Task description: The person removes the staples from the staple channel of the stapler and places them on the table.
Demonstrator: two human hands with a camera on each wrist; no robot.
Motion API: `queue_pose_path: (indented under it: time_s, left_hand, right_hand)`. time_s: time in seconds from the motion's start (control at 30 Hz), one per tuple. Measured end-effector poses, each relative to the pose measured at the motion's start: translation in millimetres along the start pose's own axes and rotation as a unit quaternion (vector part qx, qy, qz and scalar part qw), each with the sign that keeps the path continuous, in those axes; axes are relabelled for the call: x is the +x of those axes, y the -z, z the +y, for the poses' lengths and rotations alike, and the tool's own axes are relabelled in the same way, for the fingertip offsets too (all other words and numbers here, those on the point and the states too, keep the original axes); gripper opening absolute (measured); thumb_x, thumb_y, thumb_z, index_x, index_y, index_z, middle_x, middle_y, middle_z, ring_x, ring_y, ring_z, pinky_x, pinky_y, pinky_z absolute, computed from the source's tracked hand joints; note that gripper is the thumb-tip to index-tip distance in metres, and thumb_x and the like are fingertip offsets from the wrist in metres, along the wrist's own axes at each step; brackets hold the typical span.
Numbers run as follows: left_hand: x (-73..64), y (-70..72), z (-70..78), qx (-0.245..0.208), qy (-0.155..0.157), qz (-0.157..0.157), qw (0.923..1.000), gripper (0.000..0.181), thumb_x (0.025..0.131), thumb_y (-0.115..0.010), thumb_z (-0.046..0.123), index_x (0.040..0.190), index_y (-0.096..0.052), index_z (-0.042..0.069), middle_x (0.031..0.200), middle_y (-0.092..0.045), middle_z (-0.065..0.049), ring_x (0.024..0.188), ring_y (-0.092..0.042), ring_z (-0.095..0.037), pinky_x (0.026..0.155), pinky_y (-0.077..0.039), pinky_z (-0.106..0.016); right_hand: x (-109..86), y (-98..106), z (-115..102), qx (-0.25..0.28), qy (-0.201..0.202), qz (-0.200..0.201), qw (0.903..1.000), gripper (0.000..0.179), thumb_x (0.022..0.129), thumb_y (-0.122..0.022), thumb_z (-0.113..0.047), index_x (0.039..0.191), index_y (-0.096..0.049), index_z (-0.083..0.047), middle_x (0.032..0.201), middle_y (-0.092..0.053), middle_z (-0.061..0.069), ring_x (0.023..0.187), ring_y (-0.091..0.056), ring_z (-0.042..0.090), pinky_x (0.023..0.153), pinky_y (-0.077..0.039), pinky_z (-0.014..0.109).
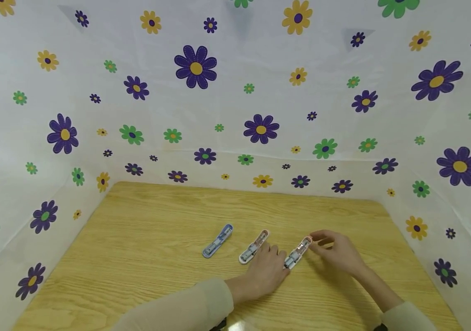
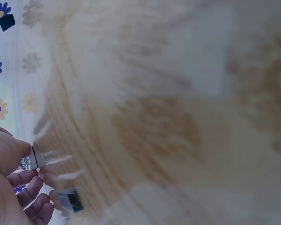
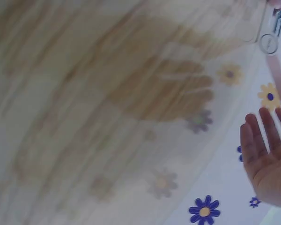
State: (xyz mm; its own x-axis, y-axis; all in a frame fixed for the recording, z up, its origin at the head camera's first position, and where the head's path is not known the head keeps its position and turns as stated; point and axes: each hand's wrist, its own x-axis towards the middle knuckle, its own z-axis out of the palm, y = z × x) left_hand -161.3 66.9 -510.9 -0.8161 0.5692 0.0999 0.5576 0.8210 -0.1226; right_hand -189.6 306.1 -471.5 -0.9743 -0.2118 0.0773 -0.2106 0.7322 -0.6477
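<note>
A small white-and-pink stapler (image 1: 298, 253) lies slantwise between my two hands, its metal inside facing up. My left hand (image 1: 262, 272) pinches its near end; thumb and fingers show at that end in the left wrist view. At the far end, the thumb and forefinger of my right hand (image 1: 336, 252) grip the tip. Beside the left hand's knuckles lies a second white-and-pink stapler (image 1: 254, 247), partly overlapped by the fingers. Further left is a blue stapler (image 1: 217, 241), also with its metal workings showing.
The staplers lie in a slanted row on a wood-grain table (image 1: 148, 230). A white sheet (image 1: 227, 105) printed with purple, yellow and green flowers stands behind and at both sides. Cloudy reflections fill much of both wrist views.
</note>
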Motion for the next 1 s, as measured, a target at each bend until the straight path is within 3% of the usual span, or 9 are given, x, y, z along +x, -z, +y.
queue_pose_path:
  time_s: [0.2,0.33,0.53,1.0]
  left_hand:
    - [-1.4,-0.5,-0.8,-0.008,-0.002,0.011,0.9999,0.039,0.103,-0.059,0.058,0.11,-0.067,0.02,0.097,-0.067,0.004,0.094,-0.06,-0.012,0.09,-0.05,-0.028]
    - [-2.2,-0.4,-0.9,-0.01,-0.003,0.014,0.9998,0.039,0.103,-0.059,0.057,0.11,-0.066,0.019,0.097,-0.067,0.004,0.095,-0.061,-0.013,0.09,-0.05,-0.028]
    - [-1.9,2.4,-0.4,-0.006,0.005,0.007,0.9999,0.04,0.104,-0.058,0.058,0.115,-0.066,0.02,0.101,-0.068,0.004,0.1,-0.062,-0.014,0.095,-0.051,-0.029]
    - [-1.5,1.4,0.8,0.012,0.008,0.008,0.9999,0.043,0.104,-0.056,0.06,0.117,-0.066,0.021,0.104,-0.069,0.003,0.1,-0.061,-0.014,0.101,-0.05,-0.031]
  right_hand:
    - [-10.1,10.3,-18.7,-0.007,-0.08,0.036,0.9961,0.038,0.099,-0.074,-0.033,0.121,-0.074,-0.002,0.114,-0.078,0.017,0.094,-0.074,0.024,0.069,-0.056,0.026]
    - [-15.4,14.9,-29.4,0.042,-0.114,0.026,0.9923,0.036,0.1,-0.073,-0.029,0.119,-0.073,0.001,0.109,-0.079,0.018,0.087,-0.074,0.02,0.068,-0.059,0.026]
    - [-17.2,7.3,-37.7,0.115,-0.13,-0.019,0.9846,0.033,0.101,-0.072,-0.02,0.12,-0.071,0.007,0.103,-0.076,0.018,0.08,-0.074,0.019,0.068,-0.061,0.029]
    - [-10.8,-28.8,-44.5,0.126,-0.131,-0.051,0.9821,0.022,0.096,-0.074,-0.01,0.107,-0.074,0.01,0.091,-0.077,0.013,0.069,-0.07,0.018,0.059,-0.059,0.028]
